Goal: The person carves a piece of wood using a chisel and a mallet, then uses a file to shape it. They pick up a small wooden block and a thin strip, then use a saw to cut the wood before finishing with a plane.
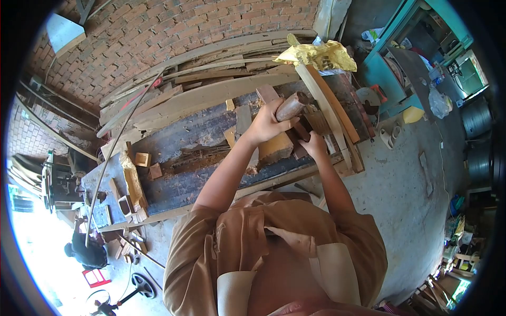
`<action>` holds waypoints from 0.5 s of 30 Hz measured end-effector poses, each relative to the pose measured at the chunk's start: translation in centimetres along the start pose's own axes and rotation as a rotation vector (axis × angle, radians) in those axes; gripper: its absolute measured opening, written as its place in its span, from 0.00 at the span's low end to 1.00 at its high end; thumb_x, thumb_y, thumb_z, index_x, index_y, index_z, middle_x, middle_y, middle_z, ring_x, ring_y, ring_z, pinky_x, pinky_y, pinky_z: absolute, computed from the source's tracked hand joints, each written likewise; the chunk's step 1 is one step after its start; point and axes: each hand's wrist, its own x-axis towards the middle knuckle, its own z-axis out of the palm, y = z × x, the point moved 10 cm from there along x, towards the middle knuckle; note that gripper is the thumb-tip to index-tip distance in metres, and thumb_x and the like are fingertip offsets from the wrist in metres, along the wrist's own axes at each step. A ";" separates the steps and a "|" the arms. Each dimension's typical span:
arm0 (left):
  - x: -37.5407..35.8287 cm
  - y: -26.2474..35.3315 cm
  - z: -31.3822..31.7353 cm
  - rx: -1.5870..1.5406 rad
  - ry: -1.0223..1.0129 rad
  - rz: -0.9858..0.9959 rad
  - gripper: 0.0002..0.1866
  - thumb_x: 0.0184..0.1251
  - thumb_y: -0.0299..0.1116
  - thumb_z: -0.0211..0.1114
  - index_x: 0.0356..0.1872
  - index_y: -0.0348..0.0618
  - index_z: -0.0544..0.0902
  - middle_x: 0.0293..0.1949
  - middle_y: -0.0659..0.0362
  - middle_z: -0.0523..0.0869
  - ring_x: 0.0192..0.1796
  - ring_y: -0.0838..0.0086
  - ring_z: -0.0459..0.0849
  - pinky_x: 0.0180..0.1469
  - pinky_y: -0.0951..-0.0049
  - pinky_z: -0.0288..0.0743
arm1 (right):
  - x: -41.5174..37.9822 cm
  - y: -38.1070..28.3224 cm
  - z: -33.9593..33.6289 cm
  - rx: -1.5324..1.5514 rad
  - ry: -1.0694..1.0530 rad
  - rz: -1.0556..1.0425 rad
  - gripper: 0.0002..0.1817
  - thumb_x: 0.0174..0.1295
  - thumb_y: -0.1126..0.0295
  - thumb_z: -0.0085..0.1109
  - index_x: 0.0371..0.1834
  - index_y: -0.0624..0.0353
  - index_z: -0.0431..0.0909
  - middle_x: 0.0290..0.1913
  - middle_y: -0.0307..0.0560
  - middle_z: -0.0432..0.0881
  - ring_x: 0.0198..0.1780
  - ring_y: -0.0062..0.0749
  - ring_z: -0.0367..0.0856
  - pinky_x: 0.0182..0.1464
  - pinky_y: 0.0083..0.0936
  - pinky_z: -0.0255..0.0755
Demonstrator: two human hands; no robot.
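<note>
My left hand (270,124) is closed round a thick, round wooden club (291,106) with a worn end, held above the workbench (171,139). Close beside it, to the right, my right hand (315,145) has its fingers wrapped on a dark brown wooden piece (301,129). The lower end of that piece is hard to make out. Under my hands lie wood blocks, among them a pale rough-edged block (275,148) and a reddish board (267,94).
Long planks (327,105) lie across the bench's right end, with a yellow plastic bag (324,56) behind. Stacked boards (211,76) line the brick wall. Small wooden boxes (143,159) and offcuts sit on the left. A person (89,250) is low at the far left. Slippers (390,137) lie on the floor.
</note>
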 end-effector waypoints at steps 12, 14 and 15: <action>0.1 0.4 -0.1 0.028 0.029 0.007 0.17 0.46 0.31 0.68 0.36 0.35 0.75 0.28 0.57 0.76 0.32 0.79 0.72 0.37 0.77 0.68 | 1.3 -3.1 -0.1 -0.177 0.096 -0.215 0.23 0.48 0.55 0.63 0.36 0.64 0.74 0.38 0.56 0.79 0.41 0.48 0.78 0.44 0.35 0.72; 0.0 0.5 -0.2 0.036 0.032 0.019 0.16 0.46 0.31 0.68 0.36 0.35 0.75 0.28 0.58 0.76 0.32 0.79 0.72 0.36 0.77 0.68 | 3.8 -3.0 -1.2 0.389 0.068 -0.236 0.23 0.54 0.53 0.58 0.41 0.63 0.74 0.45 0.57 0.77 0.43 0.42 0.78 0.43 0.32 0.72; 0.0 0.7 -0.2 0.029 0.028 0.016 0.16 0.46 0.32 0.68 0.35 0.35 0.75 0.28 0.58 0.76 0.32 0.80 0.72 0.36 0.77 0.68 | 4.1 -4.9 -2.9 0.522 0.019 -0.352 0.25 0.59 0.51 0.51 0.48 0.62 0.71 0.52 0.56 0.73 0.48 0.36 0.76 0.42 0.31 0.71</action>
